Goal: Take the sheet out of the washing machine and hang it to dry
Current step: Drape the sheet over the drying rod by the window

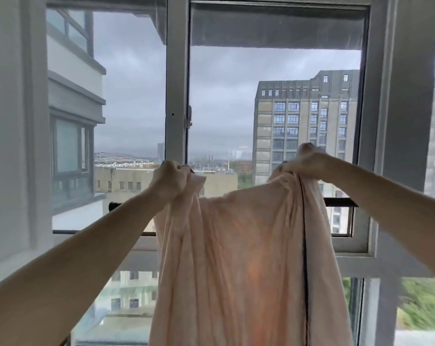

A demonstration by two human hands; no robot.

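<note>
— Pale pink cotton, that sheet [239, 258]?
— Pink, yes — it hangs in front of the window frame [177, 96], held up by its top edge.
— And the fingers?
— Left hand [170, 181] and right hand [305, 163] each curl tightly round bunched cloth, over the dark rail [338, 202].

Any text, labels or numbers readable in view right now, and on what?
None readable.
Sheet, held by left hand and right hand: no tag or print shows.
Buildings outside: no signs legible.
</note>
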